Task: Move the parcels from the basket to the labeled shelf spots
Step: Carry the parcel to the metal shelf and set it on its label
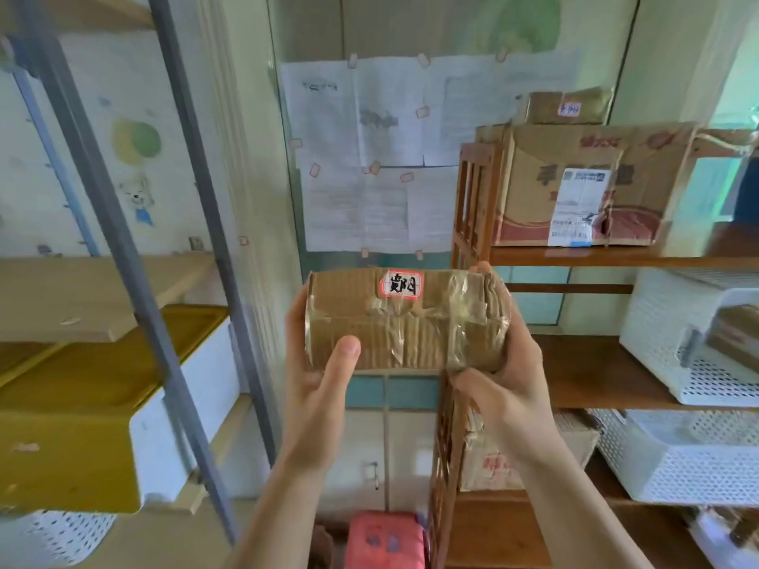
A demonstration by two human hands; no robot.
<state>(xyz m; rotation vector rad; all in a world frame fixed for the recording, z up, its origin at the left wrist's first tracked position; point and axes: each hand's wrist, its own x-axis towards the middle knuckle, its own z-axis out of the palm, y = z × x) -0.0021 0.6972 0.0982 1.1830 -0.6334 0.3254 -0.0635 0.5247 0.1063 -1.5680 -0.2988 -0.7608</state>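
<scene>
Wooden shelf (pixel 575 256): large carton (pixel 583 186) on top board; white baskets (pixel 677 342) below.

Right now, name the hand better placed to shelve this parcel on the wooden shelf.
Right, probably. The right hand grips the parcel at the end nearest the wooden shelf; the left hand holds the far end, beside the metal rack.

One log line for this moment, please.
parcel | held: left hand, right hand | white label up | not shelved
</scene>
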